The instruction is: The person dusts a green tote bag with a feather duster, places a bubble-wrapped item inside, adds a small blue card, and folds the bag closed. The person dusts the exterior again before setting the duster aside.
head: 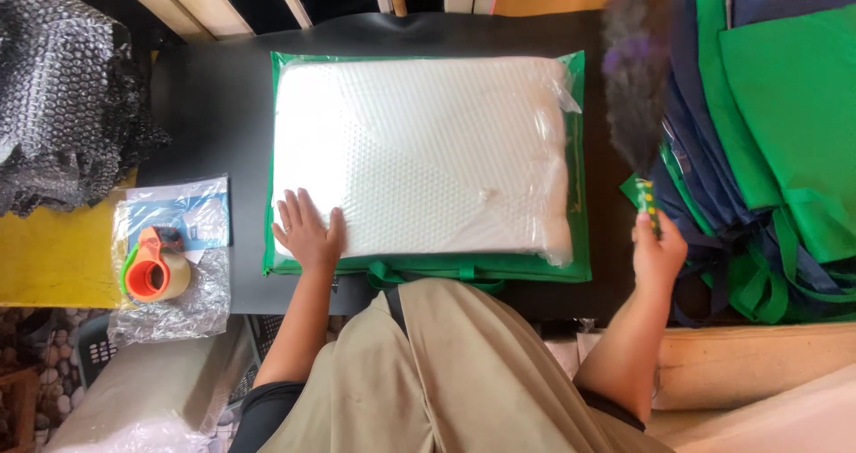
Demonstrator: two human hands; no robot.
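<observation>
Below, from the head view, I see the left hand (308,230) lying flat, fingers spread, on the near left corner of a white pillow (419,154) sealed in clear plastic. The pillow rests on a green bag (580,239) that lies flat on the black bench (209,105), with the bag's green handles (428,275) hanging over the near edge. The right hand (658,252) is closed around the striped handle of a feather duster (635,87), whose dark, purple-tinged plumes point away from me and appear blurred, just beside the right edge of the bag. To the right, touching the duster's plumes in this view, a pile of green and navy bags (776,132) is stacked. To the left of the left hand, an orange tape dispenser (153,270) sits on crumpled clear plastic wrap (169,315); dark bubble wrap (62,87) is heaped at the far left corner
</observation>
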